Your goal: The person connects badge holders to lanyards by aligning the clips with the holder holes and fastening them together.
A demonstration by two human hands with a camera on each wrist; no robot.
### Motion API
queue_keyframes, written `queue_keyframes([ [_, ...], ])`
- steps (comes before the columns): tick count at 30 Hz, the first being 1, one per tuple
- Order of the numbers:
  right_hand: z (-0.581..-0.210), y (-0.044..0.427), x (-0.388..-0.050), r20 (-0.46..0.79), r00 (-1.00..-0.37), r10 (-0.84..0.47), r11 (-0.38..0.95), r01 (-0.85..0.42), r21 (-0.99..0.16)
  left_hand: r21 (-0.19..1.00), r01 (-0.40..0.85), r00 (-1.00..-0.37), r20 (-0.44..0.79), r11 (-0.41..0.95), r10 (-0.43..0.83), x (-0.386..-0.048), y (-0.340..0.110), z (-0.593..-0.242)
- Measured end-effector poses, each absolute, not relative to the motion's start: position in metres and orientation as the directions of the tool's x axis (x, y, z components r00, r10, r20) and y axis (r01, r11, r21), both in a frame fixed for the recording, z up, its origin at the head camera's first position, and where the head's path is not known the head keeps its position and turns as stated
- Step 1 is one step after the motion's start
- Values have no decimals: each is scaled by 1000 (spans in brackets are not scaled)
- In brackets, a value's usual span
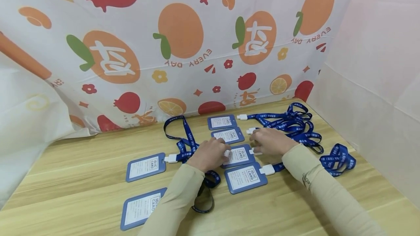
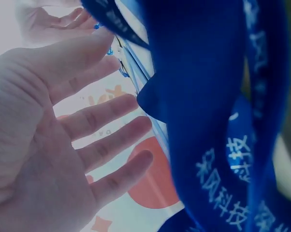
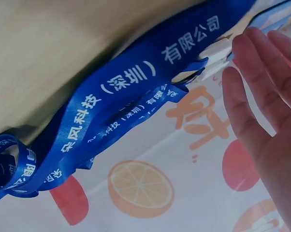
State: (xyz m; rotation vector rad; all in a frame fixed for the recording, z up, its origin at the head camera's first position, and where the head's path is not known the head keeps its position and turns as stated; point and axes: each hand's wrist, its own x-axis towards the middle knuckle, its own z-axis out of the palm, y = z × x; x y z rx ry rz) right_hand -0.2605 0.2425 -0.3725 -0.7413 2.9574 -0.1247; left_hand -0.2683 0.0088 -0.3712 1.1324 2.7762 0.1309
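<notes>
In the head view my left hand (image 1: 209, 154) is over the left part of a blue ID card holder (image 1: 239, 155), fingertips at its surface. The left wrist view shows the left hand (image 2: 63, 140) with fingers spread, beside blue lanyard straps (image 2: 198, 96). My right hand (image 1: 273, 141) is at the white clip (image 1: 256, 151) on that holder's right end; whether it touches the clip is unclear. In the right wrist view the right hand's fingers (image 3: 261, 92) are extended near a printed blue lanyard (image 3: 111, 82). Just below lies another holder (image 1: 246, 177) with a white clip (image 1: 267, 169).
Two card holders (image 1: 221, 122) (image 1: 227, 135) lie behind. On the left are a clipped holder (image 1: 146, 167) and one (image 1: 141, 208) partly under the left sleeve. Lanyards (image 1: 296, 125) bunch at the right, with a coiled one (image 1: 338, 159) near the table's right edge. A printed cloth (image 1: 183, 94) stands behind.
</notes>
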Motion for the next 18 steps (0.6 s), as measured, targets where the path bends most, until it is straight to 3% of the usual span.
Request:
queue_keyframes([
  [5,-369,244,-266,-8,-863,-505,859,-502,-97,138,692,-708,-61,709,703,-273,10,-369],
  [18,-364,246,-278,-39,-877,-479,876,-474,-95,121,716,-696,36,688,717,-280,10,-362],
])
